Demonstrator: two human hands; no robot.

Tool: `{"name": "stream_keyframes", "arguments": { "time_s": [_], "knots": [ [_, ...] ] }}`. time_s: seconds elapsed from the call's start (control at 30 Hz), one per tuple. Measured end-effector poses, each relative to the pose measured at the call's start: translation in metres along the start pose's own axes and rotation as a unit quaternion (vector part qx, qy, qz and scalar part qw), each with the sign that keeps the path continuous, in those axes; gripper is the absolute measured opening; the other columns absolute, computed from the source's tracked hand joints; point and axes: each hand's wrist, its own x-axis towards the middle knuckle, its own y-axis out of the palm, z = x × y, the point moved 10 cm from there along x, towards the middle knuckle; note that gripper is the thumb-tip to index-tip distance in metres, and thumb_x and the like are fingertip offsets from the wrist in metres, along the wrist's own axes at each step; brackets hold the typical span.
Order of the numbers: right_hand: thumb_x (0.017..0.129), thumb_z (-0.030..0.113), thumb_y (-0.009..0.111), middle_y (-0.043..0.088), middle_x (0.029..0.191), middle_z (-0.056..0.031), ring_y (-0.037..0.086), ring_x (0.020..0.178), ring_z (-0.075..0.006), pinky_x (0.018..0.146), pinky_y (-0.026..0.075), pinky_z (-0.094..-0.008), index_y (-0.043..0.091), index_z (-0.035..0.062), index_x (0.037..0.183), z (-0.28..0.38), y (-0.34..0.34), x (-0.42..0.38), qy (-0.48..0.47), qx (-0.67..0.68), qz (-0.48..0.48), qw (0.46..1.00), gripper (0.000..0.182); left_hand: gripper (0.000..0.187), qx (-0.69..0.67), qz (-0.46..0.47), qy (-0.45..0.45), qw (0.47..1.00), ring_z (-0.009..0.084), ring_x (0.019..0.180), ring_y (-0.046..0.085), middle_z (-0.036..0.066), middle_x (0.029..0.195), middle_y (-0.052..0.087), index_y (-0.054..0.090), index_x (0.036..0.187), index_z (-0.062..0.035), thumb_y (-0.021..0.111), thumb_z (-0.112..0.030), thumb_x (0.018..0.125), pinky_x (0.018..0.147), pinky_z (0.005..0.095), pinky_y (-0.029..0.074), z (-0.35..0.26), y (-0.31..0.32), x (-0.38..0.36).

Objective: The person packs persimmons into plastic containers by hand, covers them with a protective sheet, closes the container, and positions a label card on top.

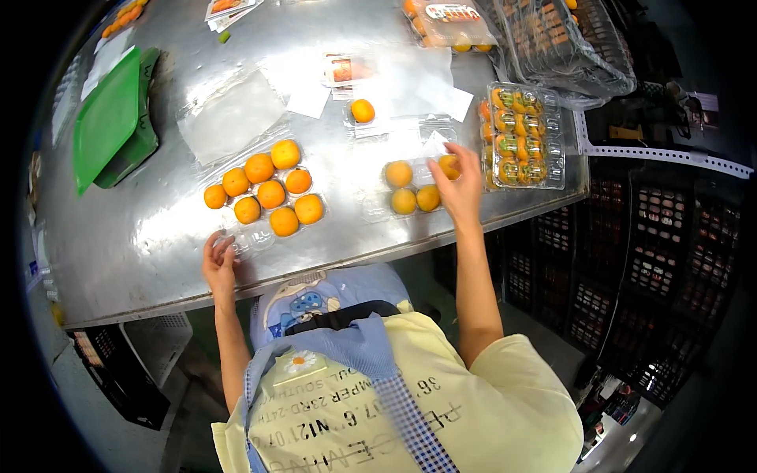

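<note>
Nine oranges sat in a clear tray on the table. My bent left fingers were at its near left corner, grip unclear; right of it, my right fingers pinched an orange beside three others.

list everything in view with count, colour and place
oranges: nine, orange, left tray; four, middle tray; one, small tray above
fruit pack: clear, table's right end
labelled pack: one, clear, top right
crate: one, dark, plastic-wrapped, top right
dark crates: several, below right
green bin: one, green, table's left
sheet: one, clear, above left tray
blank cards: at least two, white, mid-table
labels: several, orange and white, top centre
table: one, silver, under these
shirt: one, pale yellow, on the person
left hand: one, at left tray's near corner
right hand: one, fingers around a middle-tray orange
</note>
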Motion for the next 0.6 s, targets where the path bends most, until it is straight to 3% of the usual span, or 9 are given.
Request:
{"name": "stream_keyframes", "arguments": {
  "time_s": [0.07, 0.17, 0.27, 0.37, 0.47, 0.53, 0.57, 0.6],
  "knots": [
    [0.075, 0.024, 0.074, 0.063, 0.095, -0.0107, 0.058, 0.079, -0.0244, 0.073, 0.047, -0.0355, 0.062, 0.0063, 0.109, 0.024, 0.05, 0.028, -0.003, 0.031, 0.061, 0.998, 0.04, 0.044, -0.007, 0.007, 0.004, 1.0, 0.0059, 0.082, 0.058, 0.009, 0.111, 0.064, 0.047, 0.13, -0.0073, 0.06, -0.007, 0.089, 0.065, 0.018, 0.047, 0.001, 0.0, 0.0],
    [0.079, 0.034, 0.07, 0.066, 0.092, -0.0096, 0.06, 0.085, -0.0233, 0.075, 0.046, -0.0353, 0.063, 0.0055, 0.11, 0.047, 0.108, 0.06, -0.055, -0.07, 0.115, 0.989, 0.043, 0.044, -0.014, 0.007, 0.01, 1.0, 0.0056, 0.082, 0.058, 0.009, 0.111, 0.065, 0.046, 0.131, -0.0072, 0.06, -0.007, 0.089, 0.064, 0.0176, 0.047, 0.0, 0.001, -0.001],
    [0.078, 0.041, 0.067, 0.068, 0.089, -0.0104, 0.06, 0.089, -0.0275, 0.077, 0.046, -0.0383, 0.063, 0.0059, 0.11, 0.052, 0.146, 0.075, -0.073, -0.219, 0.189, 0.954, 0.047, 0.045, -0.012, 0.001, 0.01, 1.0, 0.006, 0.083, 0.058, 0.01, 0.109, 0.065, 0.046, 0.131, -0.0066, 0.059, -0.005, 0.088, 0.065, 0.0182, 0.047, -0.001, 0.0, -0.002],
    [0.07, 0.029, 0.075, 0.064, 0.087, -0.0109, 0.06, 0.083, -0.0283, 0.076, 0.046, -0.0369, 0.062, 0.0046, 0.103, 0.047, 0.151, 0.078, -0.06, -0.126, 0.195, 0.971, 0.043, 0.046, -0.02, -0.009, -0.007, 1.0, 0.008, 0.084, 0.058, 0.01, 0.109, 0.064, 0.046, 0.13, -0.0057, 0.059, -0.003, 0.086, 0.067, 0.0199, 0.047, -0.007, 0.002, -0.006],
    [0.067, 0.025, 0.078, 0.059, 0.096, -0.0104, 0.059, 0.087, -0.0263, 0.079, 0.047, -0.0353, 0.06, 0.0049, 0.105, 0.053, 0.121, 0.076, -0.068, 0.04, 0.097, 0.992, 0.046, 0.047, -0.003, -0.025, -0.026, 0.999, 0.0106, 0.086, 0.058, 0.011, 0.113, 0.062, 0.046, 0.131, -0.0052, 0.061, -0.005, 0.086, 0.071, 0.023, 0.047, -0.009, -0.006, -0.008],
    [0.066, 0.012, 0.077, 0.054, 0.103, -0.0104, 0.057, 0.091, -0.0248, 0.081, 0.047, -0.0341, 0.055, 0.0055, 0.113, 0.088, 0.093, 0.064, -0.095, 0.072, 0.088, 0.989, 0.053, 0.049, 0.055, -0.07, -0.035, 0.995, 0.0128, 0.088, 0.058, 0.011, 0.115, 0.059, 0.046, 0.131, -0.0048, 0.062, -0.007, 0.085, 0.073, 0.0254, 0.048, -0.021, -0.019, -0.013],
    [0.065, 0.009, 0.077, 0.053, 0.104, -0.0106, 0.057, 0.091, -0.0248, 0.081, 0.047, -0.0341, 0.054, 0.0054, 0.115, 0.103, 0.084, 0.056, -0.103, 0.097, 0.091, 0.986, 0.055, 0.05, 0.162, -0.129, 0.073, 0.976, 0.0152, 0.093, 0.057, 0.012, 0.118, 0.057, 0.046, 0.13, -0.0044, 0.065, -0.01, 0.084, 0.077, 0.0279, 0.048, -0.049, -0.027, -0.017],
    [0.065, 0.007, 0.077, 0.053, 0.105, -0.0109, 0.056, 0.092, -0.0249, 0.082, 0.047, -0.0341, 0.052, 0.0053, 0.118, 0.117, 0.077, 0.047, -0.111, 0.124, 0.096, 0.981, 0.058, 0.051, 0.137, -0.109, 0.077, 0.981, 0.0155, 0.094, 0.057, 0.011, 0.117, 0.057, 0.046, 0.13, -0.0043, 0.065, -0.01, 0.084, 0.078, 0.0281, 0.048, -0.065, -0.019, -0.02]
  ]
}}
